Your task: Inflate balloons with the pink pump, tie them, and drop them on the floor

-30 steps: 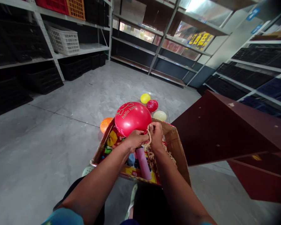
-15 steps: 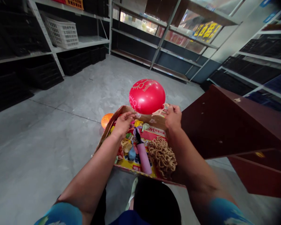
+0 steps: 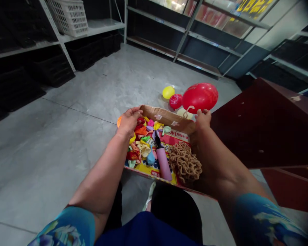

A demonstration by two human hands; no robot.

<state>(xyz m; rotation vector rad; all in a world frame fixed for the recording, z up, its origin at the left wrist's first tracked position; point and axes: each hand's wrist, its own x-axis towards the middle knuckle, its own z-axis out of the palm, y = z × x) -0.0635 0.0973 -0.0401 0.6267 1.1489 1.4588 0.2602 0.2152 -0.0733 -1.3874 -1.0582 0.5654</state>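
Observation:
My left hand [image 3: 130, 121] is closed over the far left corner of a shallow cardboard box [image 3: 166, 114]. At the far right corner, my right hand [image 3: 203, 119] has its fingers on the box edge. Just beyond that hand is a large printed red balloon [image 3: 201, 97], with a loop of pale string [image 3: 188, 111] at its lower left. Inside the box are many uninflated balloons [image 3: 143, 148] in mixed colours, a pink hand pump [image 3: 164, 164] with a black nozzle, and a tangled heap of brown rope [image 3: 185, 162].
Past the box, a yellow balloon [image 3: 168, 92] and a smaller red balloon [image 3: 176, 101] rest on the grey floor [image 3: 92, 92]. An orange balloon [image 3: 118, 121] shows beside my left hand. Dark red panelled furniture [image 3: 246, 130] stands close on the right. Metal shelving [image 3: 179, 54] lines the back.
The large red balloon has gone from above the box to beyond its far right edge. My left hand moved to the far left corner, and my right hand came down to the box edge.

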